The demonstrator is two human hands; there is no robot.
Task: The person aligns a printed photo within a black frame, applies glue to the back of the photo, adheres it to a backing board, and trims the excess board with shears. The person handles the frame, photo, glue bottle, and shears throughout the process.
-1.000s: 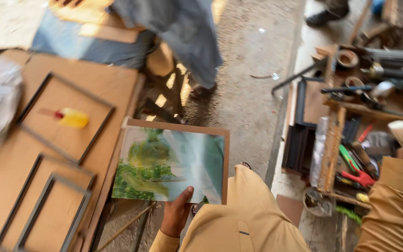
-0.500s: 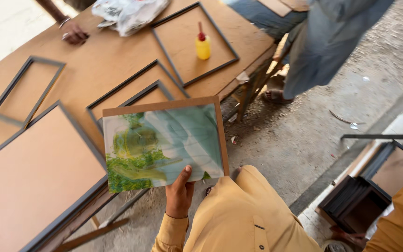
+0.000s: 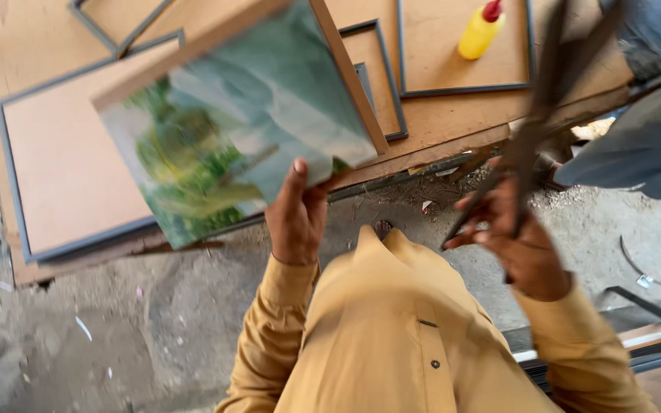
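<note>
My left hand (image 3: 297,214) grips the lower edge of a green landscape picture (image 3: 246,126) mounted on a brown board, held tilted above the low wooden table (image 3: 453,122). My right hand (image 3: 510,233) is closed on a long dark frame (image 3: 545,92), blurred by motion, which rises up and to the right over the table's edge. My tan sleeves and shirt fill the bottom of the view.
Several dark empty frames (image 3: 70,176) lie flat on the table, with a yellow glue bottle (image 3: 480,30) with a red cap inside one. Another person's grey trouser leg (image 3: 644,145) stands at the right. Gritty floor with debris lies below, and dark metal strips (image 3: 644,306) at the lower right.
My view has swung closer over the table. My right hand has come into view holding the dark frame, and the picture has tilted and moved up-left.
</note>
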